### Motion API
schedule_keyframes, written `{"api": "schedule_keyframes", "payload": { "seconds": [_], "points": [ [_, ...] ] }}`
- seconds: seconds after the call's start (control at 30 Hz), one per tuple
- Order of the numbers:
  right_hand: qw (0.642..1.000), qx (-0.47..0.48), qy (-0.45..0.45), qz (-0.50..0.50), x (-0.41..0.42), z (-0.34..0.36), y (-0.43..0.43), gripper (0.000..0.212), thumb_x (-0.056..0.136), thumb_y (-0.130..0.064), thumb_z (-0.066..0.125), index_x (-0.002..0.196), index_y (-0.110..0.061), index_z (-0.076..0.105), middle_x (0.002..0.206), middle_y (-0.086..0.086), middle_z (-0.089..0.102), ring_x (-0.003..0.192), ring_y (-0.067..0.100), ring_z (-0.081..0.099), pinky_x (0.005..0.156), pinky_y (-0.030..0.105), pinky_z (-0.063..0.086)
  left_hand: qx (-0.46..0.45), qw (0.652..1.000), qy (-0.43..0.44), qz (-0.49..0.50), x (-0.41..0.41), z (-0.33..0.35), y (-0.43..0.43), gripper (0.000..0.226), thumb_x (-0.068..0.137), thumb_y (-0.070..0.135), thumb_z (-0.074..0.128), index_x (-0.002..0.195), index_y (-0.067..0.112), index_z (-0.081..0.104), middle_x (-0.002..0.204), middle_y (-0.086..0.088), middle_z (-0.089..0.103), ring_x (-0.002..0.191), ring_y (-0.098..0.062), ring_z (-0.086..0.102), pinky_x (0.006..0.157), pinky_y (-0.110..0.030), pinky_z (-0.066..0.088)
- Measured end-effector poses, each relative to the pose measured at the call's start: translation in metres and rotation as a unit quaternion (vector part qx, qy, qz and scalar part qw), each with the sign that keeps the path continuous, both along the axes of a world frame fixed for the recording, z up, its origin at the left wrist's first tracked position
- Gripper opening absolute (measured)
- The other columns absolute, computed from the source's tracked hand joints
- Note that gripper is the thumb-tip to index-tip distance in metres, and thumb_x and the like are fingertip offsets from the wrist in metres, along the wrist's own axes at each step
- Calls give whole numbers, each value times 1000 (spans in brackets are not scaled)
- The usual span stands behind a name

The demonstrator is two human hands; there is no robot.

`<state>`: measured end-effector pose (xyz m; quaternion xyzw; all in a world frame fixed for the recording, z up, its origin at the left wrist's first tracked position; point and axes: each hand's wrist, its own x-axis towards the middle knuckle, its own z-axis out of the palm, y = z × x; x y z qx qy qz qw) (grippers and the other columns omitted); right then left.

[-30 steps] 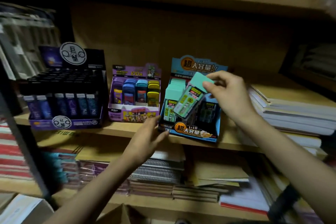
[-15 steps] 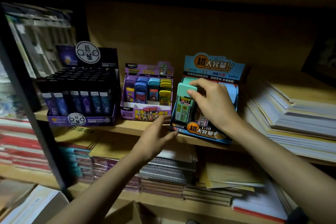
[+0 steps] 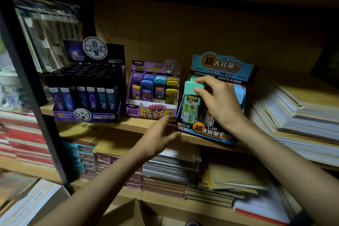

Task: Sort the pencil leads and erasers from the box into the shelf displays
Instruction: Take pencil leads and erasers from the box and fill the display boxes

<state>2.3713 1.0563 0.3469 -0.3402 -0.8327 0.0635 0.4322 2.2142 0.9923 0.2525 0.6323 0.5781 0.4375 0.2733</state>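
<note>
A blue display box (image 3: pixel 220 66) of pencil lead cases stands on the wooden shelf (image 3: pixel 139 124). My right hand (image 3: pixel 218 101) rests inside it, fingers on the top of a teal lead case (image 3: pixel 190 104) that stands upright in the left front slot. My left hand (image 3: pixel 159 134) reaches to the box's lower left corner, fingers spread and touching its edge. Left of it stand a purple display (image 3: pixel 152 88) with coloured cases and a black display (image 3: pixel 86 82) full of dark lead tubes.
Stacks of paper and notebooks (image 3: pixel 297 115) fill the shelf to the right. Spiral notebooks (image 3: pixel 168 167) and folders lie on the lower shelf. A cardboard box flap (image 3: pixel 132 213) shows at the bottom. A dark upright post (image 3: pixel 34 97) borders the left.
My right hand brought the teal case down from above the blue box and set it into the left front slot. The left hand stayed at the box's corner.
</note>
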Motion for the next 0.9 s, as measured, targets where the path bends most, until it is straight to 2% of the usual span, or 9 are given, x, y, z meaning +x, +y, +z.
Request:
{"api": "schedule_keyframes", "payload": {
  "seconds": [0.13,0.27,0.4,0.47,0.53,0.57,0.63,0.73,0.9],
  "points": [
    [999,10,-31,4,-9,-8,2,22,91,-15,59,111,-9,65,101,7,68,93,17,59,79,32,48,-6,1000,1,0,1,1,0,47,88,13,62,132,13,44,132,-4,56,120,-13,53,105,-36,43],
    [980,143,-124,-70,-3,-18,3,23,87,-12,63,108,-4,67,99,11,60,94,28,52,79,38,44,-7,1000,17,0,0,1,-2,49,89,16,62,133,15,43,134,-1,53,121,-10,50,104,-28,40],
    [966,155,-181,-96,3,-12,0,30,88,-20,62,116,-9,65,117,10,56,110,29,46,93,41,36,16,996,88,2,-7,-1,-25,41,90,20,61,129,15,49,124,4,56,116,-7,51,93,-15,39],
    [958,183,-204,-80,2,-15,-9,35,86,-21,63,118,-6,62,118,14,56,110,33,47,91,42,37,28,993,118,5,-17,-12,-48,34,89,21,62,121,11,55,117,5,58,109,-5,54,87,-12,40],
    [958,195,-209,-24,-4,-29,-24,37,84,-22,63,116,-3,60,111,17,57,103,36,50,86,42,40,-16,991,131,-5,-33,-37,-79,26,90,21,61,113,11,59,108,7,63,99,-3,58,79,-6,41],
    [960,171,-220,21,-9,-41,-33,35,84,-22,62,113,-3,60,109,18,56,101,36,51,85,42,41,-52,989,139,-8,-42,-52,-95,22,90,21,61,110,12,60,104,8,63,94,-1,59,75,-3,40],
    [948,57,-288,119,-25,-77,-52,31,89,-26,57,112,-6,60,108,15,56,102,33,50,88,42,42,-134,979,155,6,-61,-89,-126,19,91,19,59,109,11,61,102,4,65,91,-4,60,74,-6,42],
    [887,-99,-398,213,-59,-150,-82,26,91,-30,53,109,-13,61,108,7,60,102,23,52,86,41,45,-220,960,163,50,-85,-150,-172,17,90,17,61,104,9,63,101,-2,66,91,-14,61,77,-18,44],
    [803,-298,-442,267,-98,-271,-123,24,93,-24,53,109,-10,63,109,7,65,100,21,59,84,32,47,-369,913,68,160,-108,-245,-245,22,89,20,62,110,11,61,109,-3,63,101,-14,61,85,-23,47]
  ]
}}
